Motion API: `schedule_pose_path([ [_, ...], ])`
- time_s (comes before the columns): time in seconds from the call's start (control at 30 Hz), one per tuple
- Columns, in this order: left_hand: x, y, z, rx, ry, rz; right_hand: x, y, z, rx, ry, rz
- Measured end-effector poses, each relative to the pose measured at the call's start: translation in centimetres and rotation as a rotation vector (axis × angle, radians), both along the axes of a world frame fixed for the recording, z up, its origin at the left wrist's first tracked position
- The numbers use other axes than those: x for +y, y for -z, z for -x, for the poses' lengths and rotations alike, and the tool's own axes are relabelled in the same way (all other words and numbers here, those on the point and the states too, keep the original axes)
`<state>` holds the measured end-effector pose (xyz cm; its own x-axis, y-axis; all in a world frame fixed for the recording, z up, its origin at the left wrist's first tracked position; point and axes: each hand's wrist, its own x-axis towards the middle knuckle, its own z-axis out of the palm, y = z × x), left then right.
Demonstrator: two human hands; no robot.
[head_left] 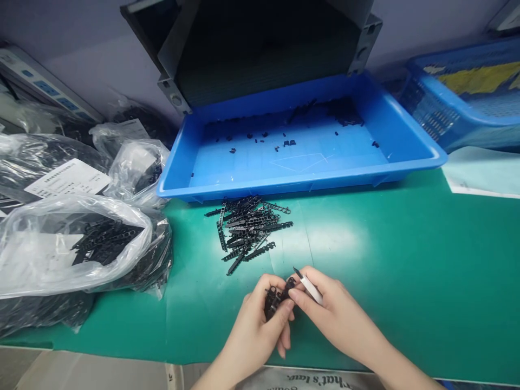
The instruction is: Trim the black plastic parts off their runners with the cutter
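Observation:
My left hand (258, 325) is closed around a few small black plastic parts (273, 299), and its thumb presses on them. My right hand (331, 303) grips a white pen-like tool with a dark pointed tip (312, 288); the tip points up and left. The fingertips of that hand also touch the end of a black part, so both hands meet there. Just beyond them, on the green mat (365, 244), lies a loose pile of black ladder-like plastic strips (252, 227). How many parts the left hand holds is hidden by the fingers.
Behind the pile stands a shallow blue tray (300, 181) with scattered black bits. A dark metal-sided box (268, 49) rises over its back. Clear plastic bags of black parts (117, 238) crowd the left. At right are a blue basket (447, 108) and a pale sheet (483, 170).

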<state>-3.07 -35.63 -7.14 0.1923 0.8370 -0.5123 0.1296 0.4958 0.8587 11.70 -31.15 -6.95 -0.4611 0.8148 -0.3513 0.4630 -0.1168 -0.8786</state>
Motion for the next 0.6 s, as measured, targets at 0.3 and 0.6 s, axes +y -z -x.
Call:
schedule_pose_path([
  [0.3,3.7,0.9,2.4,1.206,0.122,-0.403,0.0,-0.2,-1.0,-0.052,0.045,0.060],
  [0.6,2.1,-0.4,0.9,0.573,0.095,-0.351,0.2,0.2,-1.4,0.020,0.087,0.090],
])
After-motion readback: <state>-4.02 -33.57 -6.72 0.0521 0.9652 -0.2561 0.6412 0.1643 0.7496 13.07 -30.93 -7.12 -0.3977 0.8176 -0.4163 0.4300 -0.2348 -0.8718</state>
